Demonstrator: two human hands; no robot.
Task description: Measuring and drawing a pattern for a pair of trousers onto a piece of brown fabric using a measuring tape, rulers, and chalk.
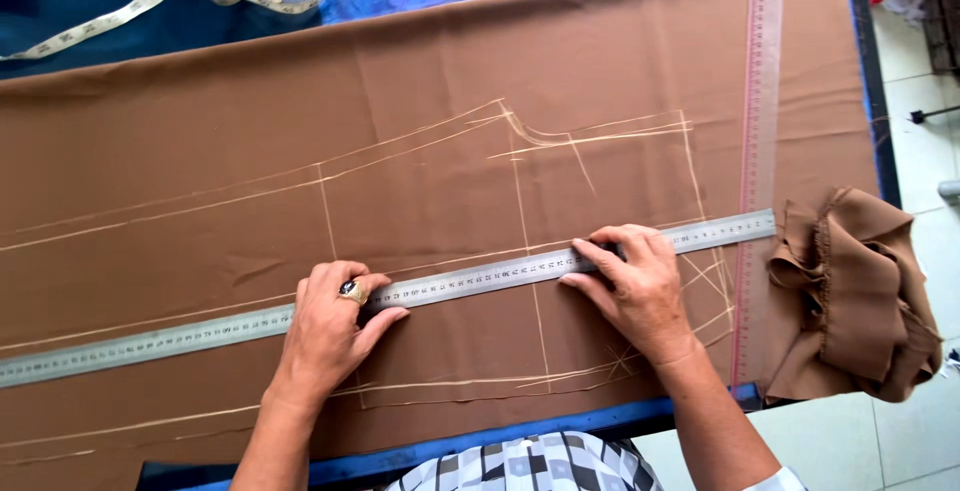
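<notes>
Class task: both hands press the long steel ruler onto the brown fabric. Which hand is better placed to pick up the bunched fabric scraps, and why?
Right. The right hand rests on the steel ruler nearer the bunched scraps at the table's right edge; the left hand sits farther away.

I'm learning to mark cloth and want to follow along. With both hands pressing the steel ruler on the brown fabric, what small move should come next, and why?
Probably nudge the long steel ruler into line with the chalk lines: left hand and right hand pin it flat on the brown fabric, and neither holds chalk.

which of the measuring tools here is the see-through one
The clear pinkish plastic ruler along the brown fabric's right edge. The metal ruler under both hands is opaque steel; the tape measure is soft and cream.
</notes>
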